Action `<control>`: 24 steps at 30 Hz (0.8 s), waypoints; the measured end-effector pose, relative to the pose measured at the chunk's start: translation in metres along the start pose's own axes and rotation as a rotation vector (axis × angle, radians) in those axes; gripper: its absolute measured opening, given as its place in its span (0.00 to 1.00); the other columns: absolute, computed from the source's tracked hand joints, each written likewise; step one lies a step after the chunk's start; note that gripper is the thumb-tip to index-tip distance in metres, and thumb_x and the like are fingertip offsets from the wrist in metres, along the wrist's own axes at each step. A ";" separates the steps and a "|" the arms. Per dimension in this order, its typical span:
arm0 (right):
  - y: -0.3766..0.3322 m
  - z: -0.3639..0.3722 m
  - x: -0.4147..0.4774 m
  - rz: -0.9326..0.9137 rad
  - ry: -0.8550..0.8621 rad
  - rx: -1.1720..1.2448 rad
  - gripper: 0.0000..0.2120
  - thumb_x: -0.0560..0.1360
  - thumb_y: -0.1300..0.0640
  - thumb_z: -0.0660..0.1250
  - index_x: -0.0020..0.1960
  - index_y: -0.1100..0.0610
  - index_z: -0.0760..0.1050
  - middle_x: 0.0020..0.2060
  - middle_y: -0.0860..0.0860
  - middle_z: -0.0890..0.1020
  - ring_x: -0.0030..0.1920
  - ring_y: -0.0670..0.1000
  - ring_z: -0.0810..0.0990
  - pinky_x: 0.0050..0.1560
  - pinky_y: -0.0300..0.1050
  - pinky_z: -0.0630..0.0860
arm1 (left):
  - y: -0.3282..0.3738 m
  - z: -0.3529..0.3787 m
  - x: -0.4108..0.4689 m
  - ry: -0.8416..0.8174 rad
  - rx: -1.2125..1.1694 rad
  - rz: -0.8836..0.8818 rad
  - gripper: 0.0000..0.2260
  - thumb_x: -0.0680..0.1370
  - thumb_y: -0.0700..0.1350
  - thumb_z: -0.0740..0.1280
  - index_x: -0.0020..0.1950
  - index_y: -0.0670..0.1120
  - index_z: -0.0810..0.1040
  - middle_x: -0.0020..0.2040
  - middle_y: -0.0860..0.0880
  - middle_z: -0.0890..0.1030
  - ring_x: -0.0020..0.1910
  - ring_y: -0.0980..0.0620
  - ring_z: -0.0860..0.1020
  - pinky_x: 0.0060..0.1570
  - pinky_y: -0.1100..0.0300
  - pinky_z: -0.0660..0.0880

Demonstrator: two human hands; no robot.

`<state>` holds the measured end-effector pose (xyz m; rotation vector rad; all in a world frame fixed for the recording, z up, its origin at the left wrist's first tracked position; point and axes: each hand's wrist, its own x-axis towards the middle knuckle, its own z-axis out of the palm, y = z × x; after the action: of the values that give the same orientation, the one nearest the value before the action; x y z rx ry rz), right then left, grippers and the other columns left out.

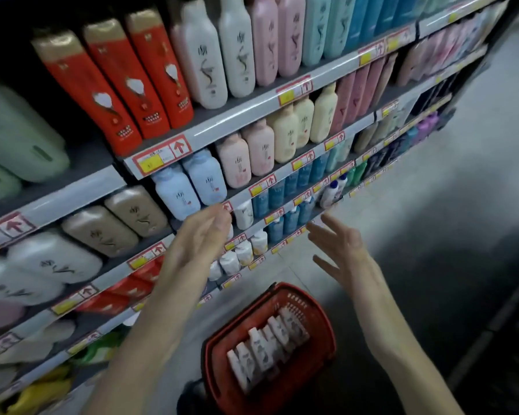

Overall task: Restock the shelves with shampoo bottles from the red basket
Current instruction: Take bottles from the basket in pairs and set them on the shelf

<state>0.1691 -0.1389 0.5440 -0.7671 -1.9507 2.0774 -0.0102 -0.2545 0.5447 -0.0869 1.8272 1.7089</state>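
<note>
In a shop aisle, before grey metal shelves (252, 112) packed with upright bottles, a person's left hand (201, 235) reaches toward a shelf edge just below two pale blue plastic bottles (192, 184), fingers straight, its grip apart and holding nothing; whether the fingertips touch the shelf cannot be told. The right hand (342, 250) hangs in the air beside it with fingers spread, its grip likewise apart and empty. Below the hands, a red plastic basket (285, 393) with perforated walls stands on the grey floor (432, 205) near the foot of the shelving, a row of white shampoo bottles (267, 339) lying inside it. Red bottles with gold caps (123, 82) stand on a higher shelf, above a red-and-yellow price tag (162, 155).
</note>
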 end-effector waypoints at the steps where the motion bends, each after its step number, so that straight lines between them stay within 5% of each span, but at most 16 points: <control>1: 0.021 0.003 0.000 0.003 0.047 -0.033 0.42 0.65 0.18 0.53 0.73 0.39 0.66 0.66 0.37 0.77 0.68 0.39 0.74 0.72 0.54 0.69 | -0.022 -0.007 0.014 0.019 -0.018 -0.064 0.18 0.85 0.38 0.54 0.74 0.35 0.67 0.74 0.39 0.70 0.75 0.40 0.67 0.66 0.53 0.67; 5: 0.088 0.014 0.005 0.108 0.081 -0.126 0.31 0.71 0.23 0.53 0.71 0.33 0.65 0.66 0.31 0.74 0.67 0.34 0.72 0.71 0.51 0.70 | -0.096 -0.038 0.041 0.076 0.069 -0.070 0.07 0.84 0.45 0.61 0.54 0.55 0.78 0.51 0.61 0.84 0.64 0.57 0.77 0.68 0.51 0.70; 7: 0.120 0.021 0.007 0.164 0.097 -0.107 0.32 0.70 0.23 0.52 0.70 0.33 0.65 0.65 0.32 0.75 0.67 0.35 0.72 0.71 0.51 0.70 | -0.130 -0.055 0.044 0.012 0.091 -0.070 0.04 0.81 0.53 0.65 0.51 0.55 0.77 0.52 0.59 0.82 0.66 0.57 0.75 0.71 0.49 0.68; 11: 0.187 0.033 0.014 0.227 0.173 -0.033 0.34 0.70 0.21 0.52 0.70 0.35 0.68 0.65 0.35 0.77 0.67 0.38 0.74 0.72 0.52 0.67 | -0.183 -0.077 0.047 -0.007 0.119 0.003 0.22 0.69 0.68 0.72 0.57 0.58 0.78 0.62 0.53 0.82 0.65 0.56 0.78 0.63 0.53 0.75; 14: 0.238 0.043 0.021 0.283 0.214 -0.033 0.32 0.71 0.22 0.54 0.69 0.36 0.70 0.65 0.37 0.78 0.67 0.39 0.74 0.73 0.53 0.67 | -0.222 -0.092 0.070 -0.004 0.165 -0.125 0.35 0.57 0.78 0.70 0.57 0.61 0.79 0.65 0.51 0.81 0.64 0.57 0.79 0.61 0.54 0.76; 16: 0.277 0.051 0.026 0.342 0.233 -0.046 0.32 0.71 0.23 0.55 0.69 0.37 0.70 0.64 0.36 0.78 0.67 0.38 0.74 0.72 0.52 0.68 | -0.257 -0.098 0.090 -0.043 0.159 -0.146 0.30 0.61 0.77 0.70 0.57 0.63 0.78 0.64 0.59 0.81 0.61 0.63 0.79 0.59 0.58 0.74; 19: 0.337 0.060 0.033 0.421 0.255 -0.078 0.30 0.71 0.24 0.55 0.69 0.34 0.68 0.67 0.35 0.75 0.68 0.39 0.73 0.70 0.47 0.69 | -0.311 -0.100 0.103 -0.012 0.140 -0.221 0.13 0.73 0.67 0.68 0.54 0.64 0.79 0.66 0.57 0.79 0.57 0.63 0.80 0.59 0.58 0.72; 24: 0.441 0.073 0.044 0.520 0.257 -0.100 0.25 0.78 0.33 0.57 0.71 0.40 0.68 0.64 0.33 0.74 0.61 0.26 0.70 0.70 0.43 0.68 | -0.406 -0.104 0.101 0.002 0.126 -0.210 0.19 0.66 0.71 0.70 0.54 0.67 0.80 0.59 0.62 0.82 0.61 0.62 0.79 0.66 0.50 0.73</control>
<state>0.1881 -0.2327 0.1051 -1.6205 -1.8624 2.0011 0.0516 -0.3774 0.1361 -0.2198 1.8516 1.4471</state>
